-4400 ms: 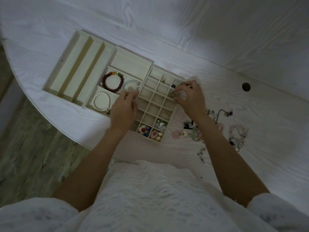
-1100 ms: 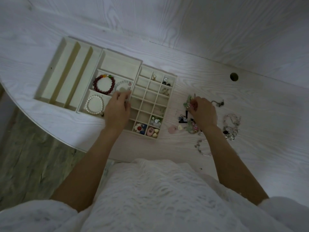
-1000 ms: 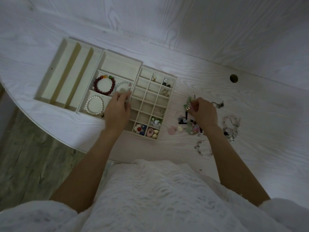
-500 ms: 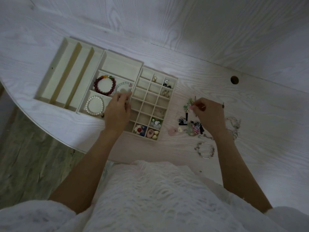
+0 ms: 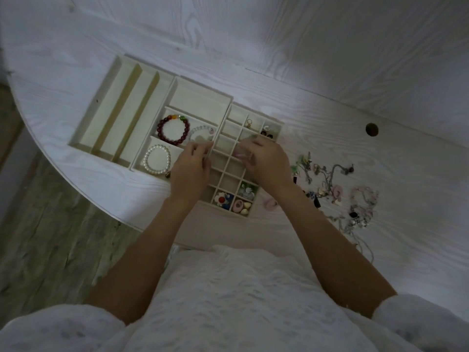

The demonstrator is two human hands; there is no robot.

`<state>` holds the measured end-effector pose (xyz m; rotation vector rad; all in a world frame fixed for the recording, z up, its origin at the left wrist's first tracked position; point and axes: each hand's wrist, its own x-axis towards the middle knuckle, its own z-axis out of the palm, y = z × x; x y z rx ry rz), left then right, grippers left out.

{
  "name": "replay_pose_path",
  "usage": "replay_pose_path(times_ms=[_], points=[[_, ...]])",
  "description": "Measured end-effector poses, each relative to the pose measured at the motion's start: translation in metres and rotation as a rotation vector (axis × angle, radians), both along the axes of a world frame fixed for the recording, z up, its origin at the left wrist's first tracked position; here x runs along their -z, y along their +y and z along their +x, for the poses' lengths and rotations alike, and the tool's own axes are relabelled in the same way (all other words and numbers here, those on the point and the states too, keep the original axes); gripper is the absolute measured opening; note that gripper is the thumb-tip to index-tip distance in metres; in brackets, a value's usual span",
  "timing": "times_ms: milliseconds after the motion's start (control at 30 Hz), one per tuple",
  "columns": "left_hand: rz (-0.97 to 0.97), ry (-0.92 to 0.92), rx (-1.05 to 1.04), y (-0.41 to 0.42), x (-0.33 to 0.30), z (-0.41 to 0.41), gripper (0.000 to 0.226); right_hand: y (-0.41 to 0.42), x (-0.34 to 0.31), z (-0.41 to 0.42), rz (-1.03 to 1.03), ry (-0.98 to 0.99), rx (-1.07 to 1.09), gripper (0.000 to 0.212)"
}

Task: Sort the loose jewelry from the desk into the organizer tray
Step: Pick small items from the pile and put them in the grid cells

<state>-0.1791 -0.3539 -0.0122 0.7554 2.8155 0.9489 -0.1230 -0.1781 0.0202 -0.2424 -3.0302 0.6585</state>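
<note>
Cream-coloured organizer tray (image 5: 121, 107) lies toward the desk's (image 5: 355, 138) left edge; only the head view is available. I read the task as partly done. In the middle section sit a dark red bead bracelet (image 5: 173, 131), a pale clear bracelet (image 5: 201, 130) and a pearl bracelet (image 5: 156, 161); the three long slots at the tray's left end hold nothing visible. In the small-cell grid, a few cells along the far edge and the near right corner hold small pieces, and most cells between appear unfilled. Left to sort: a loose jewelry pile (image 5: 335, 189) of tangled chains, charms and beads on the desk to the right of the tray, plus a pink piece (image 5: 271, 203) just beside the tray's near right corner. My left hand (image 5: 190, 168) rests on the divider between bracelet section and grid, fingers loosely curled on its edge. My right hand (image 5: 266, 161) hovers over the grid's right column, fingertips drawn together; whether they pinch anything I cannot tell, as that area is blurred.
</note>
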Motion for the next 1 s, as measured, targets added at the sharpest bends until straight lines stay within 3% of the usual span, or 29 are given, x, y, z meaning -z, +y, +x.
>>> replay_pose_path(times_ms=[267,600,800,1000], points=[[0.012,-0.009,0.017,-0.003,-0.002,0.0,0.039,0.01,0.001,0.02,0.075,0.043,0.093,0.012],[0.015,0.0,0.028,-0.003,-0.002,-0.001,0.038,-0.004,0.004,-0.012,0.072,-0.241,0.164,0.034],[0.021,-0.022,0.016,-0.002,-0.002,0.0,0.039,-0.007,-0.001,-0.015,-0.087,-0.175,0.227,0.017],[0.017,-0.034,0.018,-0.002,-0.003,0.0,0.039,-0.01,0.0,-0.022,0.207,-0.179,0.139,0.024]])
